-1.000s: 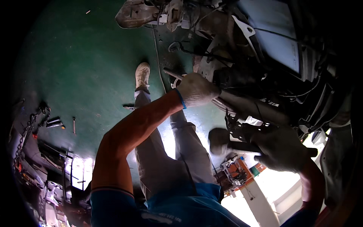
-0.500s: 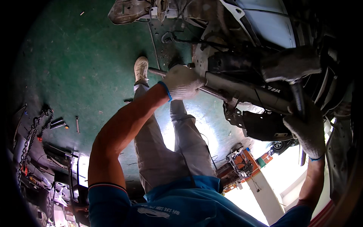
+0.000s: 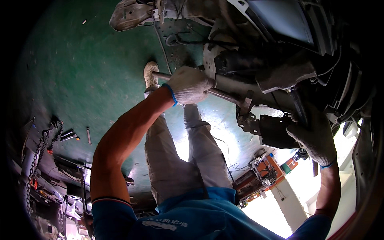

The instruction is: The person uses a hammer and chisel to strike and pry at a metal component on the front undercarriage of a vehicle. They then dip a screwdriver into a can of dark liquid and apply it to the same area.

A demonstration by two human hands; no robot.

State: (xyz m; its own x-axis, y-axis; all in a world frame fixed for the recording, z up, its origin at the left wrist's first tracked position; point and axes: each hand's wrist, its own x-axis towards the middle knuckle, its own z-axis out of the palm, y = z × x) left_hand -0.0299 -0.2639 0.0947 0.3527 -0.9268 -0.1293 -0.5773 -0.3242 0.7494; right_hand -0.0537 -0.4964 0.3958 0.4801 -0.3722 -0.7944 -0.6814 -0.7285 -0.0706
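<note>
While gripping bar (image 3: 224, 95) with left hand (image 3: 190, 85), closed firmly round its middle, also holding hammer (image 3: 286, 76) by its handle in right hand (image 3: 316, 140), likewise closed. Bar: slanted over floor (image 3: 80, 72), from shoe (image 3: 151, 72) to bracket (image 3: 248, 121); cannot tell whether touching either. Hammer: head up, seen overlapping beam (image 3: 260, 89).

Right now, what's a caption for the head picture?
Gloved left hand grips a metal bar; right hand holds a hammer.
</note>
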